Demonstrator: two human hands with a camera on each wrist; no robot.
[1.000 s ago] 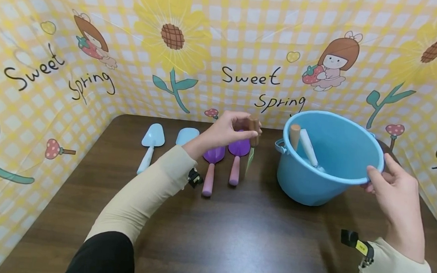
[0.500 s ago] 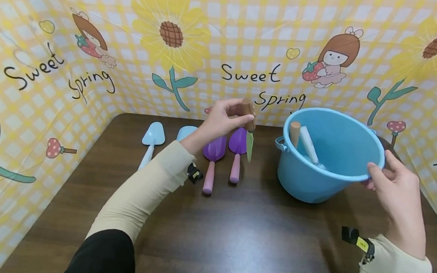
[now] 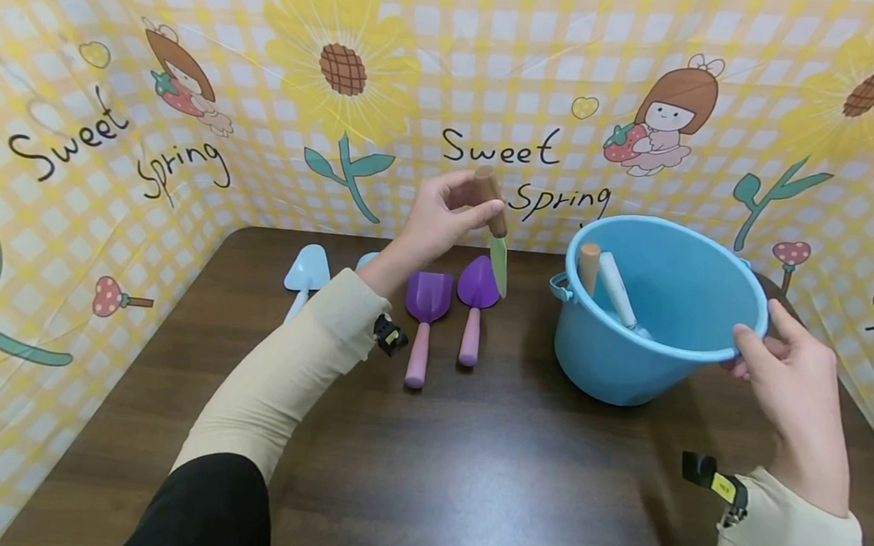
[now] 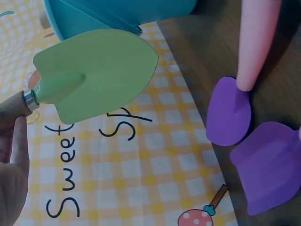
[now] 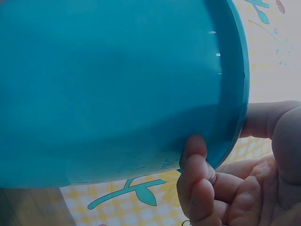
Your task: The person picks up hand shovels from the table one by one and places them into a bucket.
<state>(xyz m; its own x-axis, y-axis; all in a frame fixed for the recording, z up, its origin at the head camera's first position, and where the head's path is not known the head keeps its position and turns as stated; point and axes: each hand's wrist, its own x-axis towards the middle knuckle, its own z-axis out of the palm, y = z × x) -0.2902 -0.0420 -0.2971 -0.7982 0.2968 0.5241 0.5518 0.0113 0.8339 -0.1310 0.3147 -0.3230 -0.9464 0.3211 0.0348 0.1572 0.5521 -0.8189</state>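
My left hand (image 3: 444, 215) grips the wooden handle of a green garden trowel (image 4: 101, 73), raised over the back of the table with its blade hanging down. In the left wrist view the blade shows broad and pointed. My right hand (image 3: 791, 386) pinches the right rim of a blue bucket (image 3: 611, 367), thumb over the edge and fingers against the outer wall, as the right wrist view (image 5: 202, 183) shows. The bucket leans a little toward me. Inside it stand a wooden handle (image 3: 589, 270) and a pale blue handle (image 3: 616, 291).
Below the left hand lie a purple flat-ended shovel (image 3: 428, 297) and a purple pointed trowel (image 3: 477, 284), both with pink handles. Farther left is a light blue trowel (image 3: 307, 269); another light blue tool (image 3: 366, 259) is mostly hidden by the left wrist. A checked cloth (image 3: 509, 69) hangs behind.
My left hand has lifted the green trowel higher and slightly left, away from the table. Its blade has turned more into view. The right hand has stayed on the bucket rim.
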